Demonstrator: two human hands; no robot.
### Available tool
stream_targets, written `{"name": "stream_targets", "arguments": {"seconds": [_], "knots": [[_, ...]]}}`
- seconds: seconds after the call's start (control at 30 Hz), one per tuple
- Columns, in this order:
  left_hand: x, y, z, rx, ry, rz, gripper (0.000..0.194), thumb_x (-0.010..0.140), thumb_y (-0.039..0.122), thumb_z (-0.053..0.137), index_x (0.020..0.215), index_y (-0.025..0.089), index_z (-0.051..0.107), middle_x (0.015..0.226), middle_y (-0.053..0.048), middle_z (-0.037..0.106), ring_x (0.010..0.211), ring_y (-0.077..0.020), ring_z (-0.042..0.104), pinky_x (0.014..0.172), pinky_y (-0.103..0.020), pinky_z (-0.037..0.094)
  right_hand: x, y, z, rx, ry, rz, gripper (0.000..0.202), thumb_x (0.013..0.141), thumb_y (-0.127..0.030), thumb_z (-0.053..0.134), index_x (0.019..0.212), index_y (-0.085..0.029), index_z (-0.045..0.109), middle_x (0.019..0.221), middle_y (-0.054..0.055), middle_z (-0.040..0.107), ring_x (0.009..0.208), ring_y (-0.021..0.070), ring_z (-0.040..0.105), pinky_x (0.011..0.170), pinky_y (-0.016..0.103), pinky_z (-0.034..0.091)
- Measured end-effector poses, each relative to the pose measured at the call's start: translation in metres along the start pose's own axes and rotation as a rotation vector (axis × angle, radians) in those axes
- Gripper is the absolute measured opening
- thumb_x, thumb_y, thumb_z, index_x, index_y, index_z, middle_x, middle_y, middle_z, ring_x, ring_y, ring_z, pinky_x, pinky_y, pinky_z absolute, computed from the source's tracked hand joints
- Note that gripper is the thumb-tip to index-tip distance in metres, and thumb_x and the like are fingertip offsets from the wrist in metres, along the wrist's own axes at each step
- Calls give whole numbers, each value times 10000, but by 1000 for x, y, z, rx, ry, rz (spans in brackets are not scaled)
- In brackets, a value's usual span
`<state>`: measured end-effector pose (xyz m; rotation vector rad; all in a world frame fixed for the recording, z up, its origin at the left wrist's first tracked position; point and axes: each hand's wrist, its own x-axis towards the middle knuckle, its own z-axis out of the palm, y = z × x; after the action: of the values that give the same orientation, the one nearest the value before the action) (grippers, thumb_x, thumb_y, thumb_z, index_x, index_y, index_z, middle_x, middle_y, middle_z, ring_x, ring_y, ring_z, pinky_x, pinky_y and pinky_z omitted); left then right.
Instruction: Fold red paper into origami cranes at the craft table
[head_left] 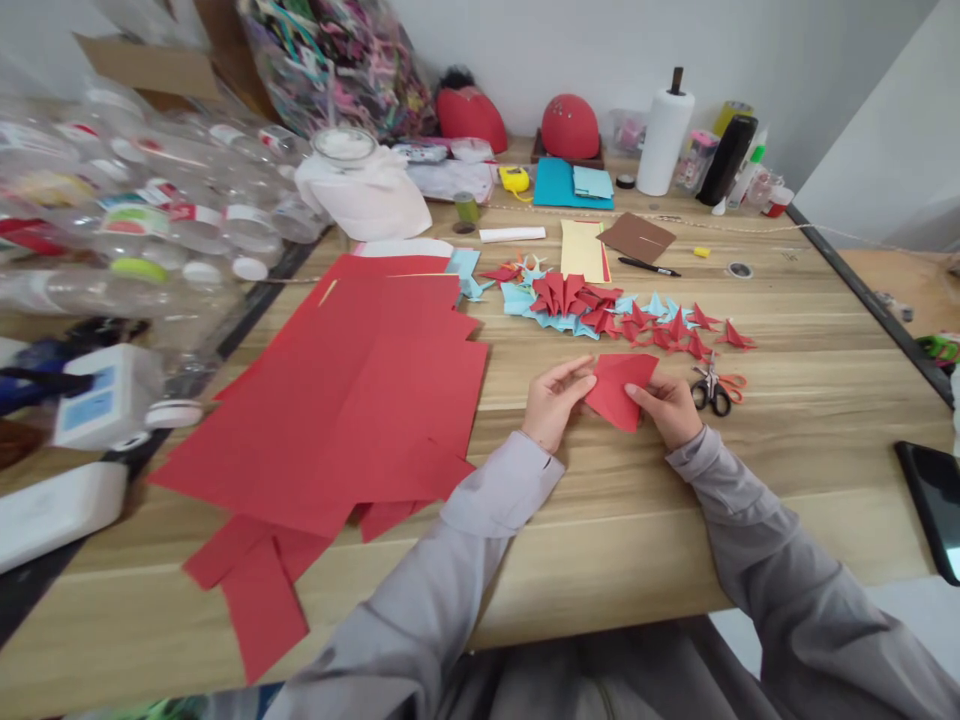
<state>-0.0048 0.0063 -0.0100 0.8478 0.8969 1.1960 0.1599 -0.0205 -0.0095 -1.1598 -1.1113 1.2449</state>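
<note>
A small folded piece of red paper (616, 390) is held up between both hands, just above the wooden table. My left hand (556, 398) pinches its left corner between thumb and fingers. On the other side, my right hand (670, 402) grips the right edge, thumb on top and fingers behind. Beyond the hands lies a cluster of folded red paper cranes (677, 328) mixed with light blue folded pieces (517, 298). Black-handled scissors (711, 392) rest right beside my right hand, partly over an orange-handled pair (733, 386).
Large red paper sheets (352, 390) cover the table's left half. Plastic bottles (187, 220) crowd the far left. Behind the cranes are a black pen (649, 267), brown paper (637, 238) and a yellow tape measure (514, 180). A phone (934, 500) lies at the right edge.
</note>
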Motion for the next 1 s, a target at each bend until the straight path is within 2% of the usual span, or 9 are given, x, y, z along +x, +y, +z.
{"name": "stream_targets", "arguments": {"seconds": [0.13, 0.3, 0.4, 0.57, 0.67, 0.8, 0.83, 0.9, 1.0], "knots": [[-1, 3, 2, -31, 2, -60, 339, 502, 292, 805, 780, 116, 725, 561, -12, 660, 434, -123, 570, 408, -264, 502, -1, -3, 2, 112, 18, -32, 280, 611, -393, 787, 808, -204, 729, 673, 10, 698, 586, 150, 610, 565, 281, 536], [0, 8, 3, -101, 53, -129, 275, 460, 203, 750, 719, 123, 706, 590, -4, 671, 373, -103, 543, 351, -235, 467, -2, -4, 2, 210, 25, 97, 188, 567, -323, 783, 681, -192, 709, 530, -19, 630, 455, 125, 554, 430, 248, 486], [-1, 9, 2, -121, -35, -166, 215, 494, 208, 697, 688, 119, 690, 540, -4, 642, 377, -124, 558, 361, -252, 476, 0, -4, 1, 263, 76, 118, 126, 535, -254, 759, 616, -181, 693, 515, -17, 630, 433, 118, 551, 397, 235, 477], [-5, 6, 2, -19, -232, -88, 419, 496, 192, 772, 903, 124, 700, 632, -23, 686, 513, -145, 625, 461, -271, 531, 2, -6, -1, 287, 107, 162, 100, 532, -211, 706, 619, -166, 690, 482, -7, 626, 376, 123, 512, 344, 255, 454], [-7, 4, 3, 23, -236, -43, 401, 503, 264, 831, 847, 103, 704, 648, -52, 689, 562, -161, 638, 482, -282, 538, 1, -5, -4, 274, 34, 164, 142, 556, -270, 725, 642, -162, 689, 515, 16, 654, 410, 138, 558, 379, 255, 467], [-6, 6, 4, 44, -160, -26, 319, 558, 362, 817, 714, 106, 709, 592, -50, 672, 498, -126, 594, 466, -264, 523, -1, -6, -3, 256, -117, 136, 459, 648, -628, 635, 692, -173, 685, 606, 50, 689, 459, 145, 601, 422, 257, 477], [-6, 7, 4, 55, -157, -24, 312, 568, 374, 811, 699, 109, 711, 581, -49, 670, 486, -119, 584, 466, -256, 519, -2, -6, -2, 227, -130, 121, 505, 652, -672, 612, 709, -175, 685, 630, 52, 694, 466, 141, 601, 432, 258, 481], [-6, 8, 4, 80, -145, -13, 304, 565, 383, 812, 671, 117, 711, 549, -38, 656, 457, -108, 564, 459, -245, 509, -3, -6, 0, 125, -105, 69, 463, 637, -629, 675, 715, -173, 687, 629, 41, 692, 465, 129, 593, 443, 251, 484], [-6, 7, 4, 107, -119, 3, 305, 554, 385, 818, 666, 120, 715, 554, -31, 652, 477, -113, 579, 464, -241, 512, -4, -5, 3, -9, -48, 3, 318, 613, -465, 779, 679, -164, 696, 559, 16, 668, 436, 113, 568, 440, 242, 484]]}}
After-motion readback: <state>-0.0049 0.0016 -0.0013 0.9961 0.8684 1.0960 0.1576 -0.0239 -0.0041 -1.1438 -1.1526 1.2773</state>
